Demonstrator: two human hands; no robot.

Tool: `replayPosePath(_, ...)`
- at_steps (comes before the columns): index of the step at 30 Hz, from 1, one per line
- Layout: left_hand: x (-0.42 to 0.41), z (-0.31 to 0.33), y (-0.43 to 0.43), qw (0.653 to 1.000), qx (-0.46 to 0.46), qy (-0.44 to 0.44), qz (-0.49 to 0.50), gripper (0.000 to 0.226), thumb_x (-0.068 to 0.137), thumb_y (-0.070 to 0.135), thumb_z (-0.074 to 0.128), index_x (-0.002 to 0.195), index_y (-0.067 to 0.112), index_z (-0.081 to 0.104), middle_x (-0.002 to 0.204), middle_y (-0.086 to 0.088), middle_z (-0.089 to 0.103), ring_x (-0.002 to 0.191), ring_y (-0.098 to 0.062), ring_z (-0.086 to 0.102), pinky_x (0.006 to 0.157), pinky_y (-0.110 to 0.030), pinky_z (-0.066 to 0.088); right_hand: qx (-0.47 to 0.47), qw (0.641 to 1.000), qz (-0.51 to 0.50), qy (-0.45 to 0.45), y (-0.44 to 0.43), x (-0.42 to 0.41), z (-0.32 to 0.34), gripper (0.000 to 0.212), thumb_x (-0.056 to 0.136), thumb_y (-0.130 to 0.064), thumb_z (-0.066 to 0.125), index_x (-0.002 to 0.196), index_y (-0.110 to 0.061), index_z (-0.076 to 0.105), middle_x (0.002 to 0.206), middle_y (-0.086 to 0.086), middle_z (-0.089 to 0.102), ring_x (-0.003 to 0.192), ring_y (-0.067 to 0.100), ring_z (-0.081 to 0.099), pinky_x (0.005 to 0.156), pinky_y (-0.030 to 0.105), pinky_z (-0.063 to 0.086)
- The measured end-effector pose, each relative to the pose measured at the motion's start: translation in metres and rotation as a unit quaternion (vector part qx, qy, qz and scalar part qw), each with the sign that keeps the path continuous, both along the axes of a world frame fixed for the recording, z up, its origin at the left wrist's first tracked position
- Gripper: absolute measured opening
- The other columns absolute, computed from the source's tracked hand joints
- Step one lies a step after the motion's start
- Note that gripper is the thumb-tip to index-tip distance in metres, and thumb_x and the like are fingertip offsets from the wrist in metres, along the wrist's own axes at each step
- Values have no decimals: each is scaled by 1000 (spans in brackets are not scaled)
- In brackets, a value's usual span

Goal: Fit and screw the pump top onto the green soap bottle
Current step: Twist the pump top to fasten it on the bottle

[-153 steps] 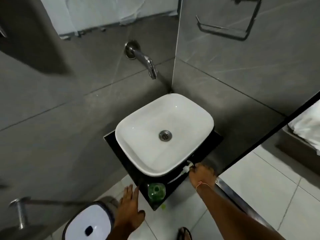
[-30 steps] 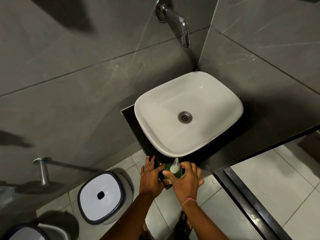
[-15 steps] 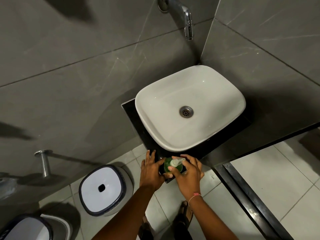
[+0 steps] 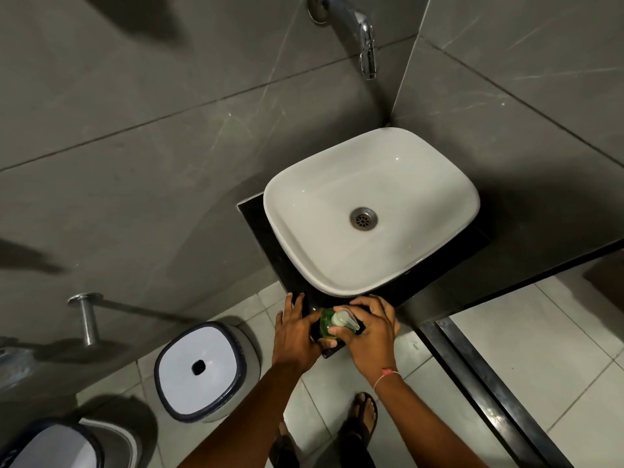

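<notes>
The green soap bottle [image 4: 326, 325] stands on the near corner of the black counter [image 4: 256, 224], just in front of the white basin. A clear white pump top [image 4: 343, 319] sits on the bottle's mouth, its nozzle pointing right. My left hand [image 4: 296, 332] wraps the bottle's left side and holds it. From the right, my right hand [image 4: 369, 329] closes its fingers around the pump top. Most of the bottle's body is hidden by both hands.
A white basin [image 4: 371, 211] with a metal drain fills the counter, under a chrome wall tap [image 4: 363, 32]. A white-lidded bin [image 4: 202, 369] stands on the tiled floor to the left. A second bin [image 4: 50, 444] is at the bottom left. My sandalled feet show below.
The pump top has turned on the bottle, its nozzle swinging from pointing up to pointing right. My right hand's fingers shifted around it. The left hand kept its hold.
</notes>
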State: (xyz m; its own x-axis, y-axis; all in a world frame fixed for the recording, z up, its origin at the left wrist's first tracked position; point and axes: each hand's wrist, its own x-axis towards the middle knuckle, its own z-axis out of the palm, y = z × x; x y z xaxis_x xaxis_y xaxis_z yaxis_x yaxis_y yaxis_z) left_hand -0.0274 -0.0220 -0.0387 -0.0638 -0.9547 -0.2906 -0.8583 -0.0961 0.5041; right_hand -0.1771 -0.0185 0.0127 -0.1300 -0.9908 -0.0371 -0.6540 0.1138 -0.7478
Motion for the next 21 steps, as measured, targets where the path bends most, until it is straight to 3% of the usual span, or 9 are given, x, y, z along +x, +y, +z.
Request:
replayPosePath(6,-1,-3,2,1000,2,-5,7,68,73,47,75,135,36,49,163,-4,15,151,-25,-5,123,-51,12,-15,997,-74,17,9,9,-8,41,50,-46,87,88,-34,75,97,-18,49,111,15,40,91,33,25)
replayPosePath(11,0,-3,2,1000,-8,-4,6,64,74,45,75,132,35,52,162,-5,17,151,-25,-3,123,-50,11,8,993,-112,37,14,20,-3,48,52,-47,87,92,-24,75,106,-1,62,116,28,45,92,41,29)
replayPosePath(14,1,-2,1,1000,-6,-9,-5,66,72,49,74,133,39,49,162,-6,17,151,-26,-3,122,-53,14,62,996,-30,50,15,7,7,51,61,-39,84,109,-37,69,117,-7,56,125,20,36,97,40,26)
replayPosePath(17,1,0,-1,1000,0,-10,-9,70,70,55,74,133,40,49,162,-6,17,151,-27,-2,121,-54,16,66,997,33,-5,14,-23,21,49,78,-30,74,118,-54,57,113,-13,53,118,14,37,96,36,27)
replayPosePath(21,1,2,0,1000,4,3,-4,71,69,55,75,134,40,49,162,-6,17,151,-27,-3,121,-54,13,35,992,77,-93,3,-36,39,30,93,-30,56,117,-45,64,106,-12,60,106,12,47,96,33,42)
